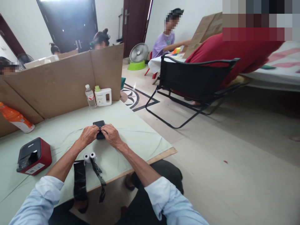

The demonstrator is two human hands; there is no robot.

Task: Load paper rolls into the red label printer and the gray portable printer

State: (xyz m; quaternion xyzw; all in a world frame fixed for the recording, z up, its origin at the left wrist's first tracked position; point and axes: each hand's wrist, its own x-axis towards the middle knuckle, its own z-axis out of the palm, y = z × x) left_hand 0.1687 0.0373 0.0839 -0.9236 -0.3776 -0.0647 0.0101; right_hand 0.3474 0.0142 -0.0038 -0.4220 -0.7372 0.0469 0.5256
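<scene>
A small black box-shaped device (99, 123) lies on the pale green table cover, and both my hands are at it. My left hand (89, 135) has its fingers closed at the device's left side. From the other side, my right hand (112, 135) pinches at its middle, close to the left fingertips. Whether a small part sits between the fingers is too small to make out. Nearer to me stand two small white paper rolls (92, 155), with a black strip (80, 179) and a thinner dark strip (100, 179) hanging over the table edge.
A red and black boxy machine (35, 156) stands at the left, near an orange bottle (16, 117) lying tilted. A clear water bottle (90, 97) and a white jug (103, 97) stand before the cardboard partition (67, 82). A folding chair (194, 78) and other people are beyond.
</scene>
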